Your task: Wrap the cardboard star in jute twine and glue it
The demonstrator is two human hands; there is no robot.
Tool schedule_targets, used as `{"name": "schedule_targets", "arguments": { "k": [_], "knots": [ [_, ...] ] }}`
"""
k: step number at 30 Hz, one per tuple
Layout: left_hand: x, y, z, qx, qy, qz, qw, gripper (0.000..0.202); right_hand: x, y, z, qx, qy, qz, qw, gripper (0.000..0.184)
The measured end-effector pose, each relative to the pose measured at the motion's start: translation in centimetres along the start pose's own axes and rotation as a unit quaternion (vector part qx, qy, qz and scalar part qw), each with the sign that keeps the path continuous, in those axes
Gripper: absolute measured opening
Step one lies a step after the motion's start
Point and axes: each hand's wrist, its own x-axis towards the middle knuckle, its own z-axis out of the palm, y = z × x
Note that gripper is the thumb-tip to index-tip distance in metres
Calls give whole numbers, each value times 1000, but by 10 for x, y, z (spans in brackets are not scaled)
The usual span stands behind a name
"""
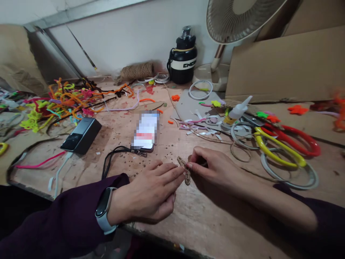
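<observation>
Over the front of the wooden table, my left hand (155, 189) and my right hand (208, 165) meet at a small piece of brown twisted twine (188, 177). The right thumb and forefinger pinch it from the right side. From the left, the fingertips of my left hand close on the same piece, and its thumb is partly hidden below. Part of the twine is covered by the fingers. A lit smartphone (146, 131) with a black strap lies just beyond my left hand.
At left, a power bank (81, 135) stands near a heap of coloured pipe cleaners (64, 100). Scissors with red and yellow handles (280, 147), a glue bottle (237, 112) and white rings lie at right. Behind are a twine roll (137, 71), a black bottle (184, 59) and a fan (239, 18).
</observation>
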Motion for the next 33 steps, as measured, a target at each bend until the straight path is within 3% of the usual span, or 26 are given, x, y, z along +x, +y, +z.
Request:
{"name": "schedule_targets", "arguments": {
  "k": [33],
  "knots": [
    [2,1,-3,-14,4,-4,1000,48,0,3,6,-6,-1,-3,1000,23]
  ]
}}
